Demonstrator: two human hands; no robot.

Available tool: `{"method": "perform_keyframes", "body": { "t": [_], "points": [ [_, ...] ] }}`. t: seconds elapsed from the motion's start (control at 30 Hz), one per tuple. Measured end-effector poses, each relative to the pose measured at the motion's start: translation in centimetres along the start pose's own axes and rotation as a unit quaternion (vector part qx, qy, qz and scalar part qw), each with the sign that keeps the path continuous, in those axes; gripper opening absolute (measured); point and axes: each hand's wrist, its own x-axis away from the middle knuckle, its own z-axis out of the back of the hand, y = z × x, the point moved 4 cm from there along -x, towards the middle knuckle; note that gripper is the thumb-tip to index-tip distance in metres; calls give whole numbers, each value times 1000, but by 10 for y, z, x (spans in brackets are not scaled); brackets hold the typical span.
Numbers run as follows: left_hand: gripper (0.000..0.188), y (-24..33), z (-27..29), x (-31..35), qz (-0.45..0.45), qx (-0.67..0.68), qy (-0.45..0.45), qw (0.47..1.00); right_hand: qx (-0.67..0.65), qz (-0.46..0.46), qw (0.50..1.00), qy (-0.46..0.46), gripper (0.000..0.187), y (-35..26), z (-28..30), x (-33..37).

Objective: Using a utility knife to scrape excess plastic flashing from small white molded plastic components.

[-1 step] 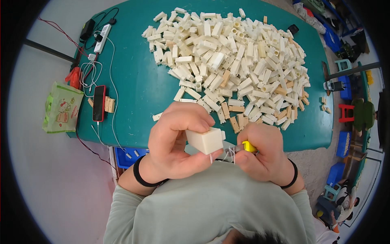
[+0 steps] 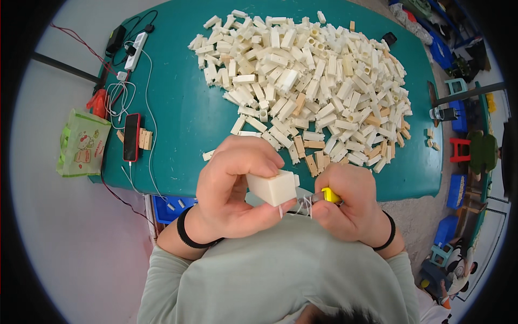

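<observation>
A cream-coloured plastic block [image 2: 273,189], boxy with a small tab on its right side, is held between the thumb and fingers of my left hand [image 2: 232,186]. My right hand [image 2: 348,202] grips a yellow-handled knife [image 2: 330,195], its metal blade pointing left toward the block. Most of the knife's handle is hidden in my fingers. Thin white shavings [image 2: 305,204] curl around the blade between my two hands. Both hands are raised in front of my chest, close to the near edge of the table.
A large heap of similar cream and tan blocks [image 2: 302,70] covers much of the green table [image 2: 172,65]. At the left lie a phone [image 2: 131,137] with a cable and a white power strip [image 2: 136,51]. A green bag [image 2: 83,143] hangs beside the table; a blue bin [image 2: 164,211] sits below.
</observation>
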Motion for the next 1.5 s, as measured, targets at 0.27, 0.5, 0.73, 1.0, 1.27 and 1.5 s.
{"method": "perform_keyframes", "body": {
  "t": [0.27, 0.5, 0.73, 1.0, 1.27, 1.5],
  "points": [
    [41, 4, -1, -2, -31, -60, -8, 998, 7, 12, 1000, 6, 31, 0, 0, 0],
    [40, 3, -1, -2, -22, -52, -5, 998, 27, 28, 999, 15, 33, 2, 1, 0],
    [38, 4, 0, -3, -4, -46, -22, 999, 58, 46, 997, 20, 33, 3, 2, 0],
    [37, 2, -2, -1, 13, -52, -55, 997, 97, 58, 993, 37, 34, 7, 4, -1],
    [37, -2, 0, -2, 11, -51, -53, 997, 79, 50, 996, 16, 33, 7, 2, 2],
    [37, -2, -1, 0, 25, -47, -52, 997, 100, 54, 993, 17, 34, 7, 3, 1]
  ]
}}
